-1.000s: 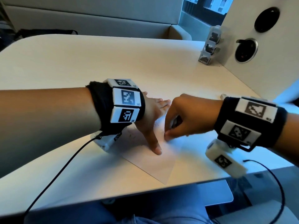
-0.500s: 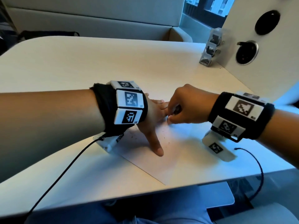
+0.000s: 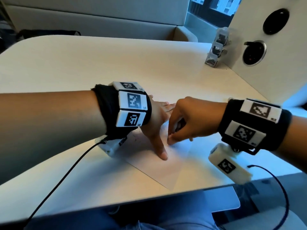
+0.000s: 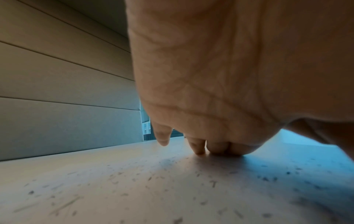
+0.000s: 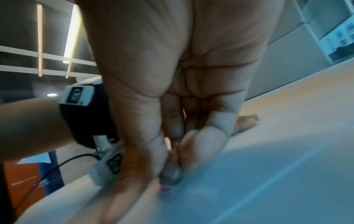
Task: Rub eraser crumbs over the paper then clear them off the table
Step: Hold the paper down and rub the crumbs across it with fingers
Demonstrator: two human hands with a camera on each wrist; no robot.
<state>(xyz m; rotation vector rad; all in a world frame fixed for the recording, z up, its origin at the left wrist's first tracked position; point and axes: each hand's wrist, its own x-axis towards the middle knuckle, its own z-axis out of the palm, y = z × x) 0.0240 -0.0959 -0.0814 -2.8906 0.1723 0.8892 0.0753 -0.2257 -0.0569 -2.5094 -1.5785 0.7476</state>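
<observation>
Right hand [image 3: 191, 120]: is pinching a small eraser [image 5: 170, 172] in a narrow grip and pressing it down onto the paper [image 3: 159, 170].
Left hand [image 3: 157, 117]: is lying flat with straight fingers, holding nothing, pinning the paper to the table [image 3: 83, 67].
Key relation: the eraser is sitting directly under the right fingertips, just beside the left thumb; the right hand is the nearer one.
Eraser axis: cannot tell, as the fingers are covering most of it.
Eraser crumbs [image 4: 134, 178]: are lying scattered on the paper under the left palm.
Containers: a small clear stand [image 3: 216, 48] is standing well apart at the far edge; its contents are too dim to name.
</observation>
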